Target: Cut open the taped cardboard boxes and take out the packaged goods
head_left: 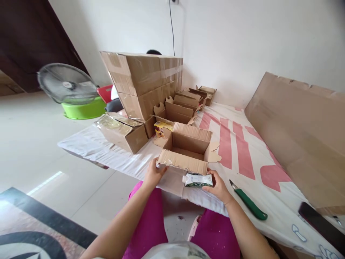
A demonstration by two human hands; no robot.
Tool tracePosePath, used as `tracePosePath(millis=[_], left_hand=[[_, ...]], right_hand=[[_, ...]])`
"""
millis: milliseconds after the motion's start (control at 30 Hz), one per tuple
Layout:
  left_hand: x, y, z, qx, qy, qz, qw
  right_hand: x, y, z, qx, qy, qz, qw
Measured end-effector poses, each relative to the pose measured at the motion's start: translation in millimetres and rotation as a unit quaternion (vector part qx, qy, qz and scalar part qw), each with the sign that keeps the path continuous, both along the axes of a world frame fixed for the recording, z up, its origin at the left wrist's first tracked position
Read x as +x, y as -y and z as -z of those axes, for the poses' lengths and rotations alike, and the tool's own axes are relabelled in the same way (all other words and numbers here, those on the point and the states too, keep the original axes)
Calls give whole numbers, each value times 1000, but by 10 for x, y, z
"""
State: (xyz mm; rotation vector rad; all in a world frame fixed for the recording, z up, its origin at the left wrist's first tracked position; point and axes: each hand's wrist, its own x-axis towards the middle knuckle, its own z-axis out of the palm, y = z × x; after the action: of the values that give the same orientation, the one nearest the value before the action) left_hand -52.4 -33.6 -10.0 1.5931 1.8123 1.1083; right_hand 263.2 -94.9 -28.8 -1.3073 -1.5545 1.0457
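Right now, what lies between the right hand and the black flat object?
In the head view, a green-handled knife lies on the cloth between the right hand and it.

A white wall (229, 43) with a hanging black cable (171, 27) stands behind a glossy pale floor (35, 136) and dark brown panelling (29, 39).

You have the nearest box (183, 161) on the surface (275, 199) | left of it: single carton (124, 136) | behind-left: stacked cartons (147, 75) | behind: row of cartons (179, 112) | before it, your side: drink pack (198, 180) | right, your side: knife (250, 204) | far right: cardboard sheet (296, 133)
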Motion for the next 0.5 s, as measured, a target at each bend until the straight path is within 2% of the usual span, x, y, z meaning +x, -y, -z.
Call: tracePosePath(millis=[167, 267, 367, 500], left_hand=[[68, -152, -51, 15, 53, 119, 991], [172, -108, -48, 3, 74, 143, 987], [157, -19, 49, 10, 75, 89, 993], [-118, 52, 196, 6, 55, -32, 998]], right_hand=[[-34, -9, -69, -12, -42, -11, 999], [-104, 0, -92, -20, -72, -12, 997], [-229, 30, -106, -20, -87, -9, 996], [-493, -1, -141, -16, -114, -46, 992]])
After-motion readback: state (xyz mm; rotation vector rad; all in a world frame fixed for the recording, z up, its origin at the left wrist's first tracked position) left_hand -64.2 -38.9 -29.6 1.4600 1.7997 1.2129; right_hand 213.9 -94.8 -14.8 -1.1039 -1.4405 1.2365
